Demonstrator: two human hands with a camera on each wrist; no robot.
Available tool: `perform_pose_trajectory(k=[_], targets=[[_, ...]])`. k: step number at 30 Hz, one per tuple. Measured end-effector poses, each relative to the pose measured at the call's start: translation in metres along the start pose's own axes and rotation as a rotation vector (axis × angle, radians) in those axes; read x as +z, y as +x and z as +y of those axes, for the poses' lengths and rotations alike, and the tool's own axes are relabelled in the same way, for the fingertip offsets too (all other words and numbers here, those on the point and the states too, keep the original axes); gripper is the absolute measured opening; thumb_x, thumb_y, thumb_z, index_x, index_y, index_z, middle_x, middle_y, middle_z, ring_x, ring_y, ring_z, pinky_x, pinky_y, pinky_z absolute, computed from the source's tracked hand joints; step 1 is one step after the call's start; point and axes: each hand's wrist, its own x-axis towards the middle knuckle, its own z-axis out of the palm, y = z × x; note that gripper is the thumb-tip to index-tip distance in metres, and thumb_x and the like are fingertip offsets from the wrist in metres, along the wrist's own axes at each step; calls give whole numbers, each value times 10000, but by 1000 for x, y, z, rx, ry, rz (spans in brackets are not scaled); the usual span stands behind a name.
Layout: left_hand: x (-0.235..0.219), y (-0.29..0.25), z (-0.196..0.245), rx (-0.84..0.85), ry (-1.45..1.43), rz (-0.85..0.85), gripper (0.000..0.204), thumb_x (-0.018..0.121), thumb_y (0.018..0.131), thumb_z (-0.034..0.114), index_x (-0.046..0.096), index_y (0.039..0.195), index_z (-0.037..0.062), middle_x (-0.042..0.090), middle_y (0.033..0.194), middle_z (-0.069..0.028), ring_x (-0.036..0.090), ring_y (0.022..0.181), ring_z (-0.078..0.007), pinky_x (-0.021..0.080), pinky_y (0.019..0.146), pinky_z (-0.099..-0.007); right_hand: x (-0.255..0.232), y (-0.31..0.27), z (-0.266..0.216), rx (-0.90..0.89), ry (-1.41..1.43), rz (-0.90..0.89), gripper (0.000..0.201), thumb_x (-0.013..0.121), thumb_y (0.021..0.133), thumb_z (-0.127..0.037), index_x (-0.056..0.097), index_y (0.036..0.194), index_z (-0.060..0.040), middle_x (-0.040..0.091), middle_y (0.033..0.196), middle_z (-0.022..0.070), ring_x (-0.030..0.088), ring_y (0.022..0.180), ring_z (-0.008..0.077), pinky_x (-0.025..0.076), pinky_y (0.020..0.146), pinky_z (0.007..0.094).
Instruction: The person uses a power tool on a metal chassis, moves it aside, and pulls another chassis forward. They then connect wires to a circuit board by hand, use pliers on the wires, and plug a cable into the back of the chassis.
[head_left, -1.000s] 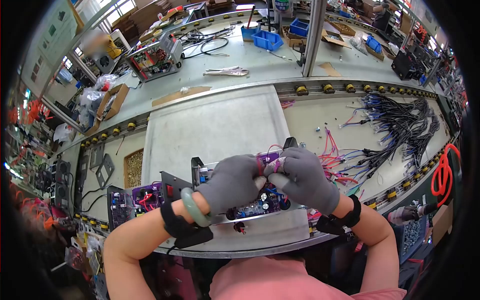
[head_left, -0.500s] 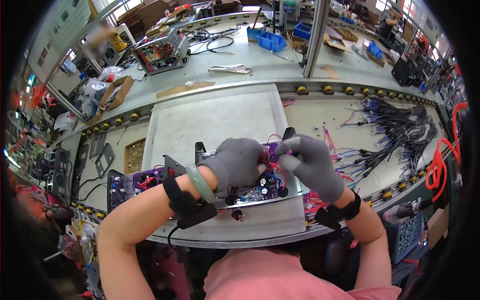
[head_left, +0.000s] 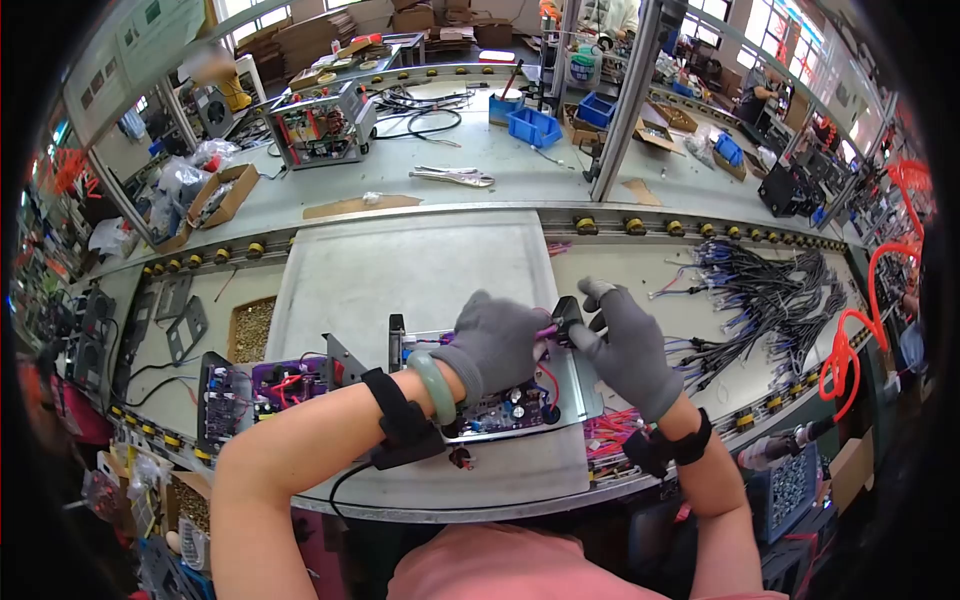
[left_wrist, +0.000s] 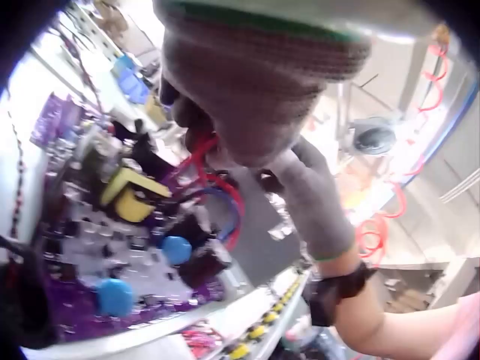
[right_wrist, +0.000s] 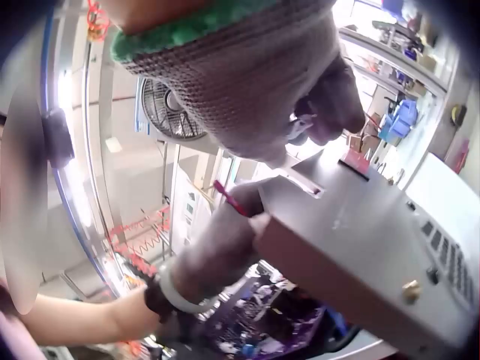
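Note:
A power-supply-like unit with a purple circuit board (head_left: 490, 415) lies in front of me. My left hand (head_left: 500, 345), in a grey glove, is over its right part and grips red wires (left_wrist: 201, 161). One dark red wire end (right_wrist: 229, 196) sticks out by the left fingers in the right wrist view. At the unit's right end stands a grey end panel (right_wrist: 352, 225) with a slot. My right hand (head_left: 630, 350) is at this panel, fingers curved above it, thumb near its edge. A small whitish bit (right_wrist: 300, 127) shows among those fingers; I cannot tell whether they pinch it.
A second unit with purple boards (head_left: 285, 385) stands at the left. Bundled black cables (head_left: 770, 310) lie at the right, with red wires (head_left: 610, 430) near the front. Locking pliers (head_left: 452, 177) and a blue bin (head_left: 533, 127) are on the far bench.
My hands have come apart from the earlier pose where their fingers met over the board. The right hand has shifted to the end panel; the left has moved slightly right with the wires.

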Motion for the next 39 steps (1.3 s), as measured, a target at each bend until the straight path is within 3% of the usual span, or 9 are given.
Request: perform_pose_trajectory(k=[1,4,10,19,24,27,29,32,39], targets=[[4,3,-5,-49,134,-98,148,661,873,262,734,963,169,726,815,-93,703,845,-299,488,841,-421,5,-8,7,-9,-10,-8,307,670,856,-174,640,1129,-39,661,894,169,654,850,377,526,749,454],[25,9,-13,-20,144,24,110,638,880,270,717,903,198,703,760,-72,683,777,-301,440,845,-418,16,-17,14,207,45,-201,355,544,849,-91,591,1185,14,635,921,255,641,878,436,510,769,496],[23,6,-17,19,-20,109,104,646,867,267,698,847,179,673,695,-73,664,734,-313,442,823,-430,15,-15,12,201,90,-175,238,529,850,-95,620,1040,16,598,753,231,613,678,375,480,649,437],[31,5,-17,56,91,197,127,637,858,255,691,795,159,660,664,-82,664,691,-313,459,801,-424,17,-16,10,214,114,-185,298,526,845,-90,611,1109,18,626,799,248,640,693,400,502,648,456],[16,11,-9,121,295,-44,144,726,728,257,672,778,132,657,672,-78,665,705,-286,460,811,-409,18,-19,12,191,170,-154,321,541,824,-69,605,1118,44,622,769,250,647,656,395,500,605,443],[21,7,-14,114,214,19,173,752,673,242,665,771,130,654,665,-74,662,692,-282,461,814,-398,18,-18,16,169,176,-147,308,551,819,-60,611,1100,49,616,754,248,646,652,391,492,591,445],[28,6,-19,247,239,237,157,746,678,214,659,771,123,652,650,-76,661,668,-283,464,796,-391,17,-19,16,168,190,-152,298,550,819,-55,616,1091,45,611,741,245,640,639,388,486,583,444],[26,1,-14,207,175,295,147,739,683,186,651,775,112,646,638,-78,657,649,-289,464,769,-393,12,-16,15,151,179,-175,280,550,818,-48,623,1074,38,601,718,239,628,618,388,472,567,447],[27,14,-14,183,147,118,133,733,694,160,642,768,96,636,630,-100,657,650,-315,460,754,-402,20,-16,14,143,204,-131,231,543,813,-26,612,1025,38,580,694,237,603,610,402,451,560,459]])
